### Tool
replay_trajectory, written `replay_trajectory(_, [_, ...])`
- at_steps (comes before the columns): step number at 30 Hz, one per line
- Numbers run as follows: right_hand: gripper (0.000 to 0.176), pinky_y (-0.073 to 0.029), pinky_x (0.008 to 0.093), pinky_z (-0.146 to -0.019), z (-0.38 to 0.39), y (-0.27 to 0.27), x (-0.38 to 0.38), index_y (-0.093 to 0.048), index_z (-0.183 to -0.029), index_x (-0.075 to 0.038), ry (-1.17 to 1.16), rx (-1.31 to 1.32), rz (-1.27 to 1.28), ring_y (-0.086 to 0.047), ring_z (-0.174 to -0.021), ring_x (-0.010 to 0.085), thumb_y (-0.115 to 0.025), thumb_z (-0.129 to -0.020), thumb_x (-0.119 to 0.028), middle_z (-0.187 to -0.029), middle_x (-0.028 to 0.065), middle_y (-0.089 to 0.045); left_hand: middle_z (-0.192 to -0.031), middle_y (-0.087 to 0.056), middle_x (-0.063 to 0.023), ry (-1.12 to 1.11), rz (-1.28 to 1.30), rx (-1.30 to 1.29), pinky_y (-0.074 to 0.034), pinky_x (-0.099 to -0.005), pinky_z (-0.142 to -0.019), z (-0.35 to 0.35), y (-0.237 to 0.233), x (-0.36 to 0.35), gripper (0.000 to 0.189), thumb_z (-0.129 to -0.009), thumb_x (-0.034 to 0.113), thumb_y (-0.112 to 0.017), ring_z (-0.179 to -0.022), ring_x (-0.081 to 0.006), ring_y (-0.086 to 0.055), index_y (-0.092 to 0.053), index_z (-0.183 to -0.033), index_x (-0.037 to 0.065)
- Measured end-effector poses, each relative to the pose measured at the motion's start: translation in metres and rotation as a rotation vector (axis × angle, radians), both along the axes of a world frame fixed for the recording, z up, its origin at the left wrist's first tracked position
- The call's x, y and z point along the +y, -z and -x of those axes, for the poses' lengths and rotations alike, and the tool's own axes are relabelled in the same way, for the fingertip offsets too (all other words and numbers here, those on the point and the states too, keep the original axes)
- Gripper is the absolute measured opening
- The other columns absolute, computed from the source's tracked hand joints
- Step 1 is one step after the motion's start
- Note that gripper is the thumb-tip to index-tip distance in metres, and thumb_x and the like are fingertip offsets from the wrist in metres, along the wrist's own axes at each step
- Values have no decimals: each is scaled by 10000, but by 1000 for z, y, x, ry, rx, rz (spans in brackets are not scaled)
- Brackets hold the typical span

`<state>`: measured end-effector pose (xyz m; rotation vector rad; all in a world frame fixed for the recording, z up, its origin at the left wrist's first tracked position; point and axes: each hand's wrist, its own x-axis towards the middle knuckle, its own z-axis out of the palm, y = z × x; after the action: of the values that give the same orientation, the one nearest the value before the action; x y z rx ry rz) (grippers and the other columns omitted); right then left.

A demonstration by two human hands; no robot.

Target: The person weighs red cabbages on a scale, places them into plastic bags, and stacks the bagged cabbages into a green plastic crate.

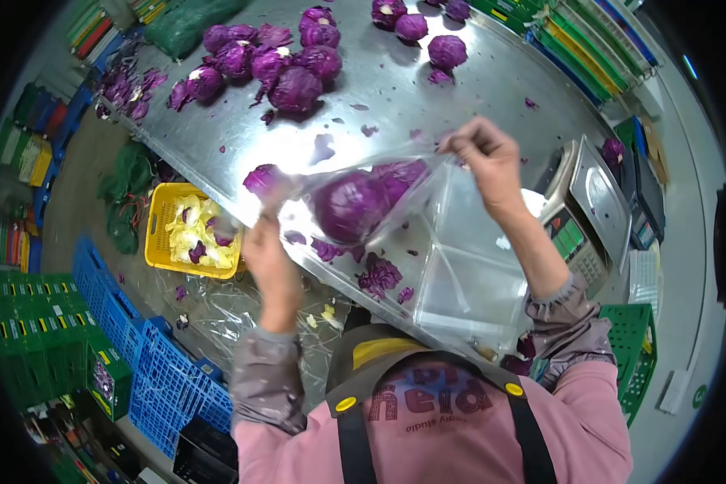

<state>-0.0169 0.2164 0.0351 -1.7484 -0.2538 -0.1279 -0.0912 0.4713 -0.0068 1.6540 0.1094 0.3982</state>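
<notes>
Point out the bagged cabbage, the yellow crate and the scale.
bagged cabbage [351,206], head view, middle of its round head.
yellow crate [152,238], head view, left rim.
scale [601,192], head view, steel weighing plate.

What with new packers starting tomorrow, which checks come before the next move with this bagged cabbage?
1. Red cabbage sits inside the clear bag: ok.
2. Left hand grips one bag end: ok.
3. Right hand pinches the other end: ok.
4. Bag closed tight: cannot tell.
5. Table beneath the bag free of scraps: not ok, leaf scraps lie there.
</notes>
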Motion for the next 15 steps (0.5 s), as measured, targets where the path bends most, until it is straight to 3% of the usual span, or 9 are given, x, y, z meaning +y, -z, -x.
replay_trajectory(1, [93,-451,251,-699,9,-23,-1,-532,-765,-14,7,-84,-70,-574,-730,130,-546,-812,-93,-730,60,-594,-1031,-586,-102,77,174,-128,-384,-305,-886,-17,-27,1,337,-921,207,-368,-964,-187,-535,-521,-1126,-13])
replay_trajectory(3, [87,-454,253,-700,11,-34,-5,-508,-751,-33,34,-179,-138,-568,-731,128,-523,-829,-69,-722,52,-576,-1015,-595,-123,160,127,-85,-377,-291,-892,-47,-46,-1,359,-919,249,-388,-962,-178,-537,-541,-1077,-35])
replay_trajectory(4, [98,-458,262,-692,6,-30,-8,-503,-767,-33,70,-29,-173,-566,-733,127,-521,-839,-96,-717,50,-568,-995,-603,-139,176,-40,90,-386,-289,-878,-61,-39,-2,395,-926,273,-363,-949,-186,-546,-561,-1013,-57])
replay_trajectory(5, [115,-462,270,-684,3,-23,-12,-497,-782,-32,102,114,-210,-564,-735,127,-518,-850,-123,-713,48,-560,-926,-621,-153,272,154,95,-397,-291,-853,-68,-36,-5,408,-927,279,-363,-910,-183,-563,-571,-962,-71])
replay_trajectory(7, [125,-472,274,-635,24,-25,-16,-456,-782,-57,187,225,-288,-545,-686,125,-497,-864,-141,-705,48,-531,-853,-628,-155,366,26,23,-427,-297,-806,-59,-49,-6,405,-924,286,-374,-838,-196,-591,-569,-951,-68])
replay_trajectory(8, [124,-475,270,-629,37,-27,-17,-451,-771,-63,138,190,-343,-540,-666,128,-493,-862,-135,-698,49,-529,-788,-645,-122,353,241,79,-430,-256,-609,-52,-50,-11,433,-936,285,-316,-669,-145,-589,-609,-878,-29])
replay_trajectory(13, [136,-487,275,-605,65,47,-35,-446,-769,-65,201,278,-325,-547,-636,133,-499,-861,-151,-683,52,-532,-737,-635,-149,414,256,371,-458,-266,-609,-39,9,-22,433,-934,297,-303,-686,-189,-619,-557,-902,-51])
replay_trajectory(15, [134,-483,261,-595,85,75,-35,-450,-780,-64,281,504,-415,-568,-618,135,-500,-863,-157,-687,57,-544,-767,-629,-167,403,372,627,-463,-272,-615,-29,43,-19,413,-932,288,-307,-701,-219,-631,-524,-894,-61])
